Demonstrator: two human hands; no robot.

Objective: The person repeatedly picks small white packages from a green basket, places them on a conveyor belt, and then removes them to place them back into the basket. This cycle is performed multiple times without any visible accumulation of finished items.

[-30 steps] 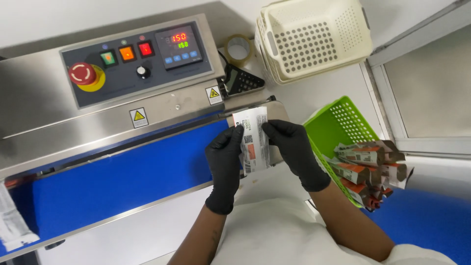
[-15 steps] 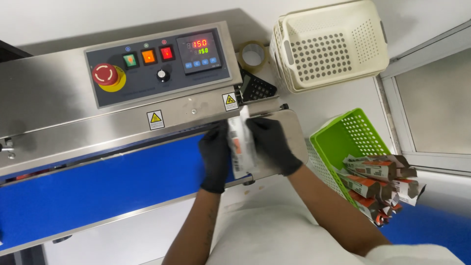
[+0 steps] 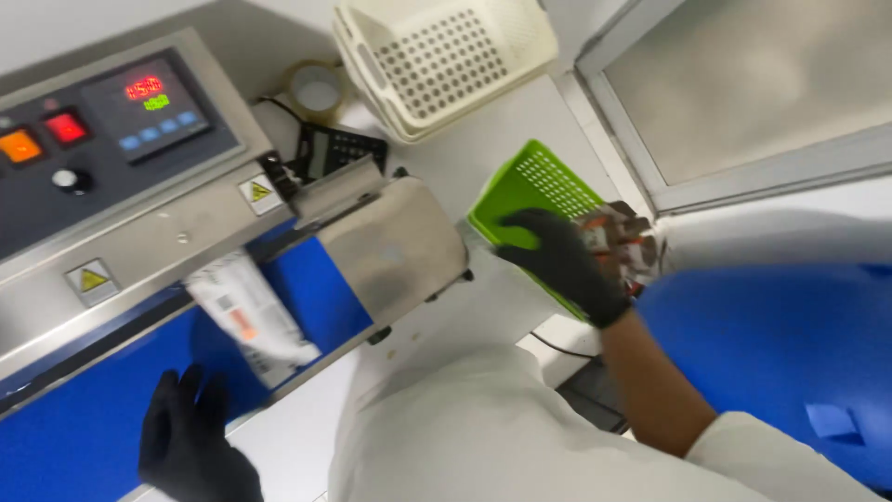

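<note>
Head view, two gloved hands (image 3: 200,442), one pouch (image 3: 253,316)

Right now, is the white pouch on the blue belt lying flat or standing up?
Lying flat. The white pouch rests on the blue belt, its top edge under the steel sealer housing; neither hand touches it.

I see the white printed packet (image 3: 249,319) lying tilted on the blue belt (image 3: 84,437), top edge under the sealer's steel housing (image 3: 177,237).

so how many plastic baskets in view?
2. A cream basket at the top, behind the sealing machine. A green basket to the machine's right, where the right hand reaches among packets. Others may lie out of frame.
</note>
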